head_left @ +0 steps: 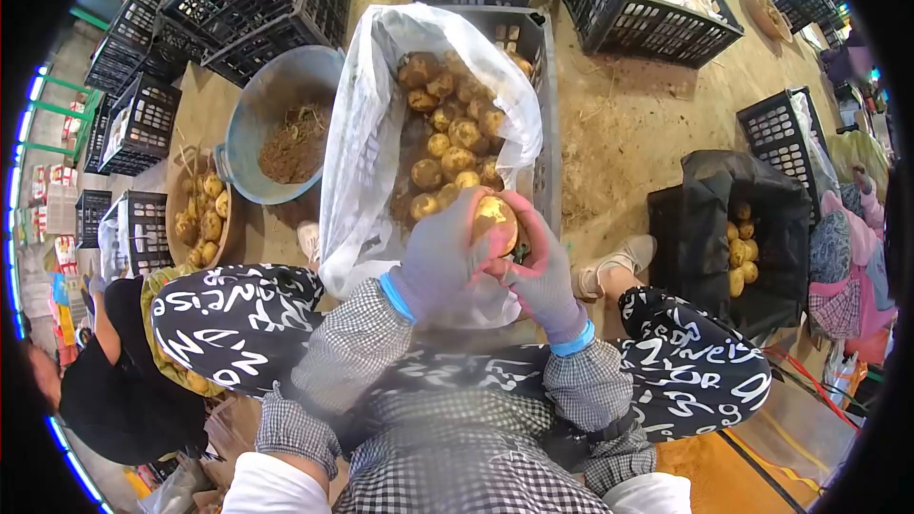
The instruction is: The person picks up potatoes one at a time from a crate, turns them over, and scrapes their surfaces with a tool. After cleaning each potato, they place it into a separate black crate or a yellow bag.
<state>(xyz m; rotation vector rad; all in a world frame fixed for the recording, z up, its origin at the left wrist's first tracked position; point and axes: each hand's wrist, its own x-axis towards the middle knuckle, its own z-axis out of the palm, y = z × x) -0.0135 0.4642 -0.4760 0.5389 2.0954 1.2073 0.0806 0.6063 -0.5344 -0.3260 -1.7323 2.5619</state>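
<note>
A potato [494,224] with patches of dirt on its pale skin is held up between both of my gloved hands. My left hand [436,255] is closed around its left side, and my right hand [545,271] grips it from the right and below. Just beyond them stands a dark crate [545,105] lined with a white plastic bag [367,167]. Many dirt-covered potatoes [455,133] lie inside the bag. Whether my right hand holds a small tool as well is hidden by the fingers.
At left are a blue basin [249,148] with soil in it and a basket of potatoes [202,219]. A crate with a black liner [705,257] holds several potatoes at right. More black crates [647,14] stand behind. Other people sit at the far left [119,371] and right [852,257].
</note>
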